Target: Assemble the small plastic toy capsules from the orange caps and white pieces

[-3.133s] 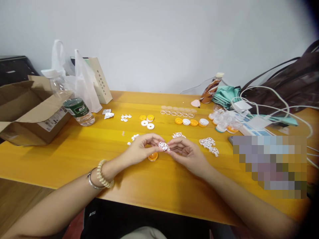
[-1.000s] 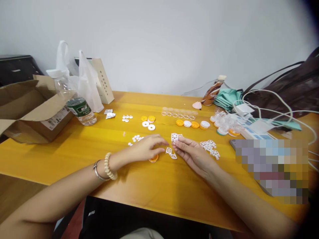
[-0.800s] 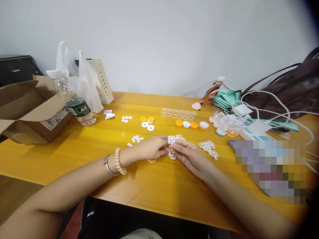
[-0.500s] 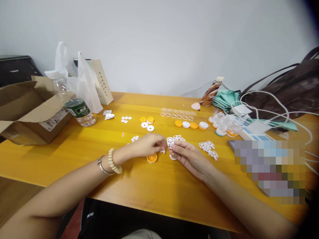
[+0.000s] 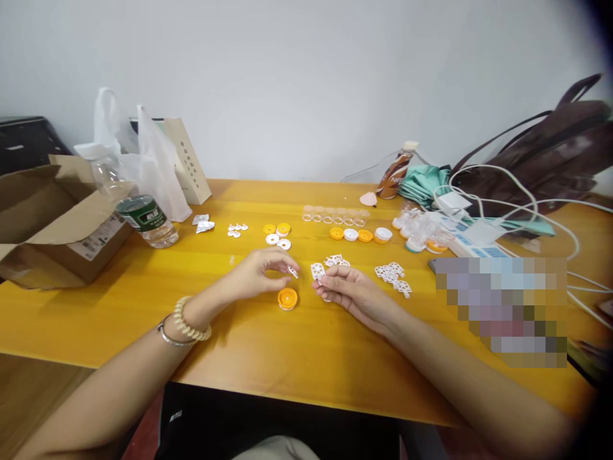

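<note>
Head view: pinches a thin white plastic piece (image 5: 293, 273) in the nearly closed fingertips of the left hand (image 5: 261, 273), near an orange cap (image 5: 287, 298) on the wooden table (image 5: 268, 358); holds a white openwork plate (image 5: 317, 272) between thumb and curled fingers of the right hand (image 5: 357, 294).

Glossy wooden table (image 5: 268, 364), matt cardboard box (image 5: 57, 259) at nine o'clock
Smooth plastic dish (image 5: 288, 299) at six, metal bangle (image 5: 168, 340) at eight

Left hand (image 5: 265, 273) curled in a thumb-finger pinch; right hand (image 5: 359, 295) pinches too, facing it, apart. Both forearms (image 5: 124, 377) angle inward.
</note>
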